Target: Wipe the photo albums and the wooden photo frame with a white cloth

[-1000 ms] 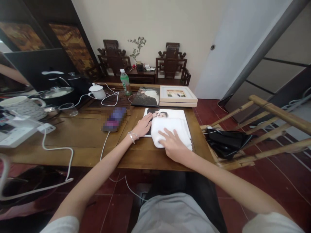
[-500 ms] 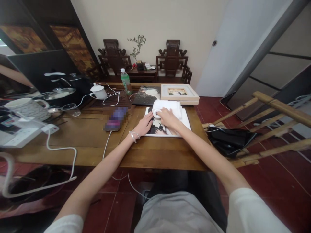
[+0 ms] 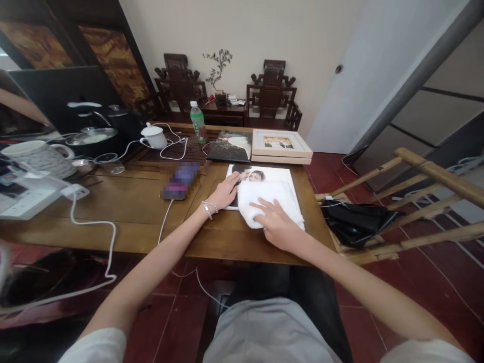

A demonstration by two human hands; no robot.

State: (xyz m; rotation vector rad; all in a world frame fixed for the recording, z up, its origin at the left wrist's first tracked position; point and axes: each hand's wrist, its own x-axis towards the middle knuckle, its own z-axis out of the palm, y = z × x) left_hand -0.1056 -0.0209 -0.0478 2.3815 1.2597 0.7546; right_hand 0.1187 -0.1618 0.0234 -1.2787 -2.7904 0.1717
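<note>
A white-bordered photo panel (image 3: 278, 174) lies flat on the wooden table, printed with a picture of people. My left hand (image 3: 226, 192), a bracelet at its wrist, rests on the panel's left edge with the fingers stretched out. Under my right hand (image 3: 278, 222) is a folded white towel (image 3: 270, 194), which covers the panel's lower right part and hangs over its near edge. My right fingers press on top of the towel, somewhat apart, and the thumb is partly tucked at its left side.
Behind the panel lie a dark photo panel (image 3: 229, 146) and a stack of pale framed pictures (image 3: 282, 146). A green-labelled bottle (image 3: 197, 122) stands beyond. Left are a phone (image 3: 180, 180) on a cable, a lidded white cup (image 3: 154, 137), a patterned mug (image 3: 38, 157) and a power strip (image 3: 34, 199).
My right hand has slid the towel toward me and to the right, from the panel's far part to its near part, uncovering the printed faces. My left hand stays at the left edge.
</note>
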